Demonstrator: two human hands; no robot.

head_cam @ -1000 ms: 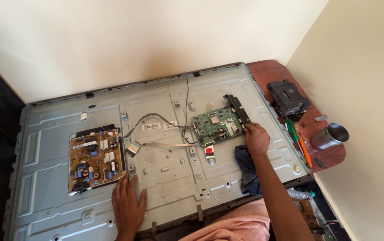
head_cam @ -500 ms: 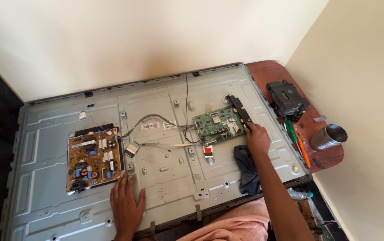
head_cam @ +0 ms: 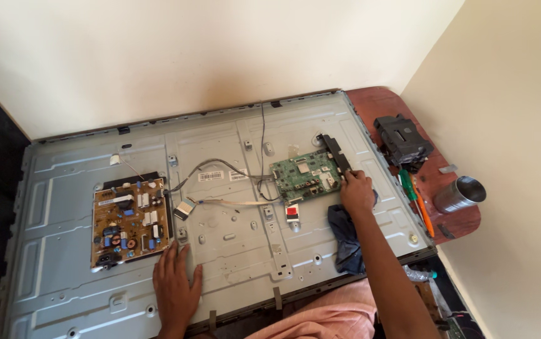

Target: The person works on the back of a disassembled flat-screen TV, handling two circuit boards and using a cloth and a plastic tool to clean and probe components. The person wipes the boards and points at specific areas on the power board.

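A large grey metal back panel (head_cam: 232, 251) of a flat screen lies face down across the tabletop (head_cam: 383, 103), filling most of the view.

The right hand (head_cam: 357, 191) reaches far forward with the arm nearly straight, its forearm passing over a dark blue cloth (head_cam: 346, 242) that lies on the panel. The fingers curl down at the right edge of the green circuit board (head_cam: 302, 176), touching the board beside the black strip (head_cam: 335, 154) that runs along that edge; whether they pinch anything there cannot be told.

The left hand (head_cam: 175, 285) lies flat and open on the panel, palm down, fingers spread and pointing away from the body, holding nothing. It rests just below the brown power board (head_cam: 129, 220), near that board's lower right corner.

Grey cables (head_cam: 220, 166) and a flat ribbon (head_cam: 232, 203) run between the two boards.

On the red-brown tabletop to the right lie a black part (head_cam: 402, 138), a green-handled and an orange-handled screwdriver (head_cam: 422, 210), and a steel cup (head_cam: 460, 193).
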